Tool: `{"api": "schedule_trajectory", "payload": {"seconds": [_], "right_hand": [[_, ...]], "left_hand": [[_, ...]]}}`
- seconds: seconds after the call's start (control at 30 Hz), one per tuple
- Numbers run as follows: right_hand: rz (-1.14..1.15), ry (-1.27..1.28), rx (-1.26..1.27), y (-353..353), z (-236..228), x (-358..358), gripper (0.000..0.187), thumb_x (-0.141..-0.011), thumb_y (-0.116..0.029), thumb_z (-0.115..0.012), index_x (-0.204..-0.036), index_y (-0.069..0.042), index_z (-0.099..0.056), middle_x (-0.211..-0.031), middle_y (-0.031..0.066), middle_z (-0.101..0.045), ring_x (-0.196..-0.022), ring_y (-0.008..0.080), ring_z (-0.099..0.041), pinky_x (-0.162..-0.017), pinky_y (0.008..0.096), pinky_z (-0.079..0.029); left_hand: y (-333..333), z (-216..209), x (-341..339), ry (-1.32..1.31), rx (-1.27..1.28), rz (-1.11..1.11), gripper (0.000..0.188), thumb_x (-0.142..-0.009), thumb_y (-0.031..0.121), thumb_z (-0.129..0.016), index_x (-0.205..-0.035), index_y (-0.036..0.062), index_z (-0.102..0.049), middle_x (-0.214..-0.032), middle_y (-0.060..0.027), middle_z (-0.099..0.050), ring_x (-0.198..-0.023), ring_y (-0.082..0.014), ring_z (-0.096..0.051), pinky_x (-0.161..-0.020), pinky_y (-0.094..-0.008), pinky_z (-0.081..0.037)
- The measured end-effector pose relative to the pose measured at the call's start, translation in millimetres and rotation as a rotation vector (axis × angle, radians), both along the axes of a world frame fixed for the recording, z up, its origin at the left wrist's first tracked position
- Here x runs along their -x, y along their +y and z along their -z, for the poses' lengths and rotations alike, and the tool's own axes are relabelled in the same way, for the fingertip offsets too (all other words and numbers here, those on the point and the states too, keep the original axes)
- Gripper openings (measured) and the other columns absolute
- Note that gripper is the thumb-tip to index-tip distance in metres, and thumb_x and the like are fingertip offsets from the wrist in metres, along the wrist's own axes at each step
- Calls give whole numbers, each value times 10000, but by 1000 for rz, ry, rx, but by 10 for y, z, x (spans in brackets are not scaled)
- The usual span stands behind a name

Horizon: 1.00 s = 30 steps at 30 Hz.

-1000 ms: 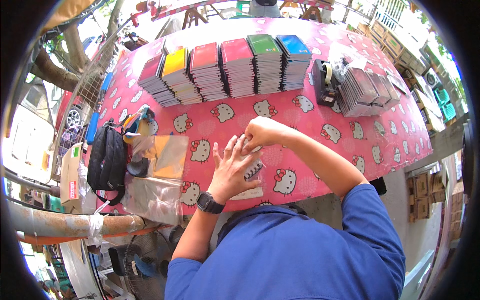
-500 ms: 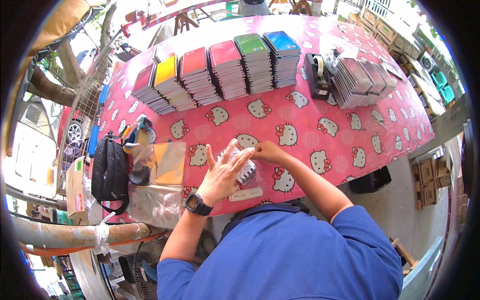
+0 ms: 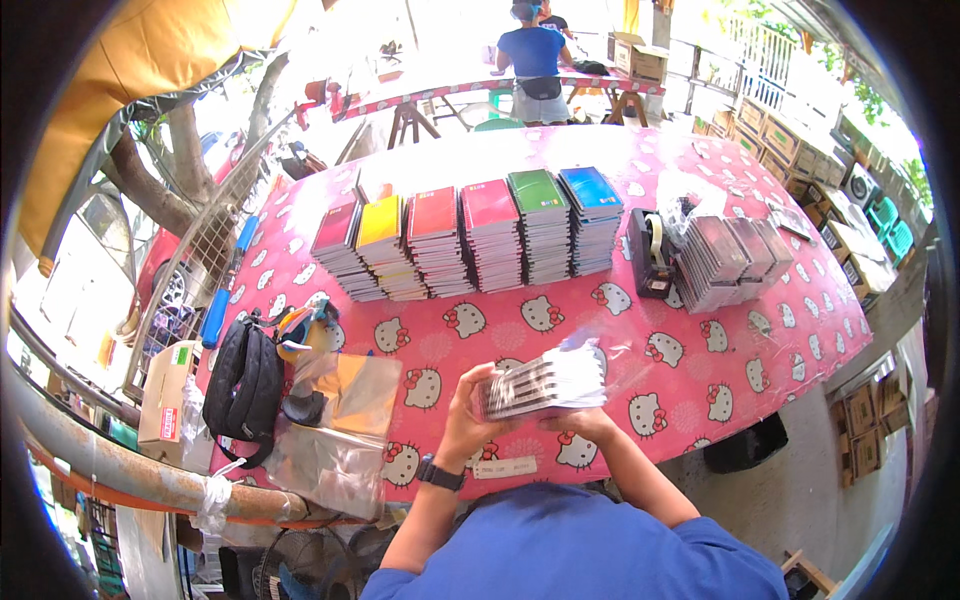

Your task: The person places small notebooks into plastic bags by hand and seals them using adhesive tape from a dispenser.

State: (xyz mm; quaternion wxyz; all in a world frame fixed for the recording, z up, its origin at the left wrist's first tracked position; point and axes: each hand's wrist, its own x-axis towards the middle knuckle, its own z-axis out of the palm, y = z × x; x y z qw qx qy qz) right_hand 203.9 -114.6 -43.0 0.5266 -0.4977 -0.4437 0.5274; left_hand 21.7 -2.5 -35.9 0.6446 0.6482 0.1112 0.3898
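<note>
Between my two hands, a bundle of spiral notebooks (image 3: 545,383) is held tilted above the near part of the table, their bound edges to the left. Loose clear plastic (image 3: 625,358) sticks out past the bundle's right end. My left hand (image 3: 466,420), with a black watch on its wrist, grips the bound side. Under the right part of the bundle, my right hand (image 3: 585,424) supports it, its fingers partly hidden below. A paper strip (image 3: 505,468) with writing lies on the table just in front of me.
Tall stacks of spiral notebooks (image 3: 490,235) in several colours stand across the pink patterned table. A black tape dispenser (image 3: 652,262) and plastic-wrapped notebook bundles (image 3: 715,265) sit to their right. Clear plastic bags (image 3: 335,435) and a black bag (image 3: 245,385) lie at left. A person (image 3: 535,60) stands beyond.
The notebook bundle has come up off the table, turned onto its side, into both hands. My left hand, earlier spread, now grips it. The view has tilted upward.
</note>
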Motion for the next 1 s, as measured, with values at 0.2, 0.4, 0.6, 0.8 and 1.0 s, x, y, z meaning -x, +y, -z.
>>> {"api": "schedule_trajectory", "payload": {"seconds": [0.2,0.4,0.6,0.8,1.0], "right_hand": [[21,87,-273,115,-126,100,724,-617,-47,-783,-1222,-38,-384,-1199,73,-473,-1128,147,-458,-963,309,-384],[96,76,-418,56,-354,-28,951,-598,-146,-833,-1358,-56,-268,-1333,111,-370,-1293,217,-308,-1070,374,-240],[44,-306,-199,-58,60,159,1054,-643,-93,-746,-1447,-79,-64,-1442,158,-237,-1362,246,-171,-1113,358,-143],[142,-479,-249,-16,17,80,1026,-634,-189,-781,-1416,-25,-138,-1383,170,-298,-1320,272,-260,-1091,369,-216],[211,-567,-295,-225,-265,-100,645,-649,-258,-783,-1191,-64,-494,-1210,111,-495,-1166,266,-393,-1005,387,-308]], "left_hand": [[-34,-104,-39,126,-194,-42,996,-589,59,-819,-1388,77,-225,-1043,-104,-557,-1079,-194,-520,-924,-353,-431],[-46,-332,60,-155,-108,-134,1171,-568,95,-846,-1439,125,-64,-1184,-119,-473,-1141,-233,-467,-968,-398,-388],[-356,77,-57,149,-153,-128,1176,-564,62,-803,-1434,105,-13,-1275,-147,-359,-1190,-255,-423,-1011,-406,-357],[-219,-53,0,168,-249,-202,1212,-548,222,-839,-1426,57,-21,-1333,-168,-307,-1241,-262,-350,-1045,-418,-311],[-109,-708,110,535,-999,-274,70,-675,282,-745,-687,231,-699,-1054,58,-579,-1232,-239,-365,-1086,-487,-15]]}}
